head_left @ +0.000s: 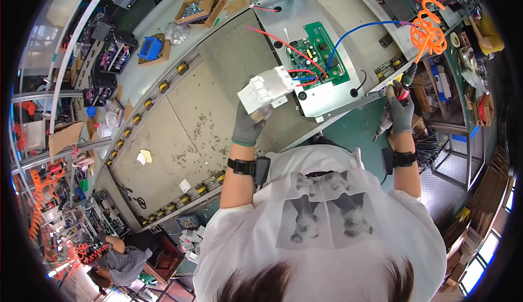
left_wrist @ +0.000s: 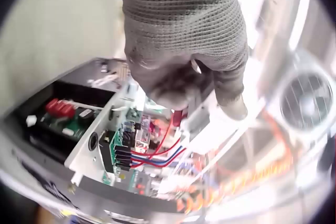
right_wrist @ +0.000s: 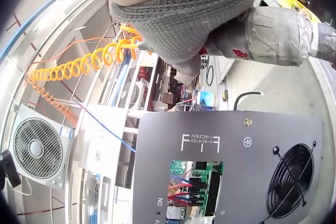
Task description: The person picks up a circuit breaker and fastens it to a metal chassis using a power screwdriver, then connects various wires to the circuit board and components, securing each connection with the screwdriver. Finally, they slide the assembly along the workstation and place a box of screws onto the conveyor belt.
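Observation:
My gloved left hand (head_left: 249,126) grips a white boxy plastic part (head_left: 267,89) beside the metal chassis panel (head_left: 321,103). Red and blue wires (head_left: 305,77) run from that part to a green circuit board (head_left: 315,51) fixed on the panel. In the left wrist view the fingers curl over the part and hide some of it. Over on the right, my gloved right hand (head_left: 402,118) holds a power screwdriver (right_wrist: 283,35), its body wrapped in grey tape and its tip angled down, off the bench edge. A dark panel (right_wrist: 231,129) with a fan grille faces the right wrist camera.
A conveyor bench (head_left: 163,122) with yellow rollers spreads to the left, scattered with small debris. Boxes of screws (head_left: 199,8) and a blue bin (head_left: 151,48) stand along its far side. An orange coiled hose (head_left: 427,35) hangs at the upper right. Another person (head_left: 122,258) works at lower left.

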Demonstrator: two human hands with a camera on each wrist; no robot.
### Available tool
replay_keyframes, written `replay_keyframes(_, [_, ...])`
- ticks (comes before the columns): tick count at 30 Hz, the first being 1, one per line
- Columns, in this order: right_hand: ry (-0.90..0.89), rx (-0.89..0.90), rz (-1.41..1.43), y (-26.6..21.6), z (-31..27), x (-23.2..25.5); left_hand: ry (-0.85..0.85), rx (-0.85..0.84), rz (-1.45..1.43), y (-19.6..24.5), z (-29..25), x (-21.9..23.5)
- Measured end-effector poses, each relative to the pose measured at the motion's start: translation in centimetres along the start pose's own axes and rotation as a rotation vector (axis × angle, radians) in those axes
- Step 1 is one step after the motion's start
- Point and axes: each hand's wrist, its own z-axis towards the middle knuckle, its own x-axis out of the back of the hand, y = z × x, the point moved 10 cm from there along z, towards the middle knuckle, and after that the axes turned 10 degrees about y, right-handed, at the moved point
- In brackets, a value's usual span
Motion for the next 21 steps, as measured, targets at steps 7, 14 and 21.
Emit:
replay_keyframes(7, [-0.087,-0.094,-0.010,2.0,-1.2,-0.3,-0.142,-0.419,0.406,3.1,4.0,-14.0])
replay_keyframes(14, [-0.230,-0.088,0.249,-0.4,-3.5,-2.4,-0.396,-0.747,1.162,1.6,4.2,-24.6])
replay_keyframes(21, [-0.345,-0.176,0.299,0.6,-5.5,-4.3,-0.552,-0.986,2.315,-4.0,4.5,-26.9])
